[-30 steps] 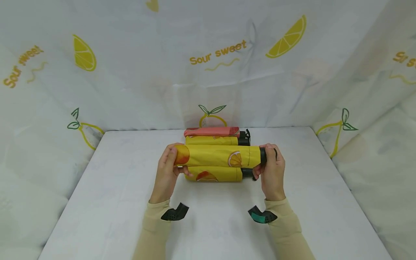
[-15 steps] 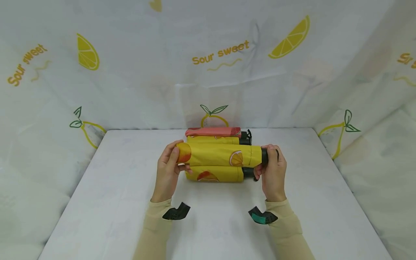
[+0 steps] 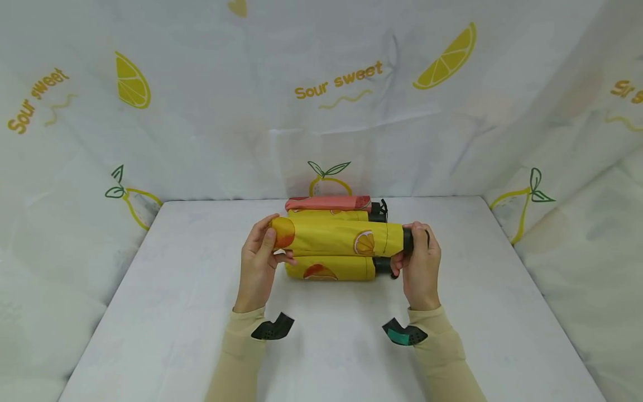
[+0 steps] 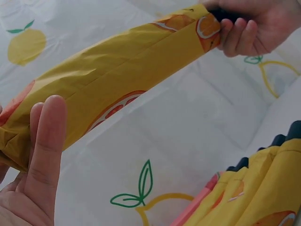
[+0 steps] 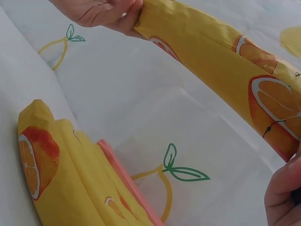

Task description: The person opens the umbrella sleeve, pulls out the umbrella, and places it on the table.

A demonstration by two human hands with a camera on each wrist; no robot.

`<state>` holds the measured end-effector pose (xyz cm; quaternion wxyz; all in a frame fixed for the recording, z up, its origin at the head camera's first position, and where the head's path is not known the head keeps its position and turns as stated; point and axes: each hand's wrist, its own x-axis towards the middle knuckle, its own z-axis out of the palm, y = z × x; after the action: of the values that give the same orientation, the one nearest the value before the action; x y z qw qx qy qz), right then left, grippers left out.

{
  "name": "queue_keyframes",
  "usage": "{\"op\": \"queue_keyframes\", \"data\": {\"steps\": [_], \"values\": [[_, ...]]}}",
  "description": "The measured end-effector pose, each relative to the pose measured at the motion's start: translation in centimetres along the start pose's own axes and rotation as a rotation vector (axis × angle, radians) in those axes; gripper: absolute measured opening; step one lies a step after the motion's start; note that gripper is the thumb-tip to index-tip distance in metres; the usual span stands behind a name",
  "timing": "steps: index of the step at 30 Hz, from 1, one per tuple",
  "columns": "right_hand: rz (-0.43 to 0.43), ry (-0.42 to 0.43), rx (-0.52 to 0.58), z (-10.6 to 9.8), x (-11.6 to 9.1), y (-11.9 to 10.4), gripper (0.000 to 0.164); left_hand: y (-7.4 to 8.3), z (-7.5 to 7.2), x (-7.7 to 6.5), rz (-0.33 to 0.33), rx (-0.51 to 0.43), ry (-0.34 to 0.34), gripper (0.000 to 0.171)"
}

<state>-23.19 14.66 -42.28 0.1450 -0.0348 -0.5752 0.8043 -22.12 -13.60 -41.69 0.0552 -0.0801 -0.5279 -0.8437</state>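
Observation:
Both hands hold up a folded umbrella (image 3: 326,237) in a yellow sleeve printed with orange slices. My left hand (image 3: 256,271) pinches its closed end, thumb in front; in the left wrist view two of that hand's fingers (image 4: 49,141) stick out straight. At the other end, my right hand (image 3: 423,268) grips the black handle (image 3: 408,240). The umbrella hangs above a row of others, its left end slightly higher. Below it lies a similar yellow umbrella (image 3: 346,269). Behind are another yellow umbrella (image 3: 329,214) and a pink one (image 3: 326,203), partly hidden by the held one.
The row of umbrellas rests on a white table (image 3: 191,312), handles pointing right. A white curtain (image 3: 211,134) with lemon prints rises behind the table and along both sides. Black wrist devices (image 3: 273,326) sit by the sleeves.
My left hand has risen slightly with the umbrella's closed end, so the umbrella now tilts a little down to the right. My right hand has stayed nearly in place on the handle.

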Motion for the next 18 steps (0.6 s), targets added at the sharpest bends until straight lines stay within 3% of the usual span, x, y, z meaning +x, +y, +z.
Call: {"op": "queue_keyframes", "data": {"steps": [7, 18], "values": [[-0.028, 0.000, 0.022, -0.15, 0.19, -0.20, 0.030, 0.01, 0.19, 0.20, -0.011, -0.035, 0.009, 0.006], [-0.037, 0.007, 0.010, -0.46, 0.07, -0.51, 0.030, 0.08, 0.18, 0.21, -0.015, 0.012, 0.022, 0.005]]}}
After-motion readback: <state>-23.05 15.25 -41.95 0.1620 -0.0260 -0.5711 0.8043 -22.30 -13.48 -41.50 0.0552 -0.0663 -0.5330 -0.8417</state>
